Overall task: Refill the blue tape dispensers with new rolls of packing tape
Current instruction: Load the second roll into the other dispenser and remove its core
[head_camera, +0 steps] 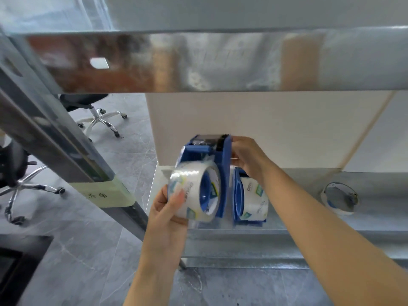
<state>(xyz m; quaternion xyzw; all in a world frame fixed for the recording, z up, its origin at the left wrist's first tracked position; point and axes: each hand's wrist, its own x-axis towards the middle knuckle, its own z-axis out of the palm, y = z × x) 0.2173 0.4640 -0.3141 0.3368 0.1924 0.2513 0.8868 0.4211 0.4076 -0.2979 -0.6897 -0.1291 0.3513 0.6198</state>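
Observation:
I hold a blue tape dispenser (220, 164) upright above the lower metal shelf (287, 230), its black cutter end pointing up. My right hand (249, 157) grips its back edge near the top. My left hand (170, 213) holds a clear packing tape roll (189, 188) that sits over the dispenser's blue hub. A second blue dispenser (239, 195) loaded with a tape roll (256, 199) stands on the shelf just behind, partly hidden by my right forearm.
A nearly used-up tape core (340, 198) lies on the shelf at the right. A shiny upper shelf rail (198, 62) crosses overhead. A slanted metal post (66, 155) runs down the left. Two office chairs (99, 115) stand on the grey tiled floor.

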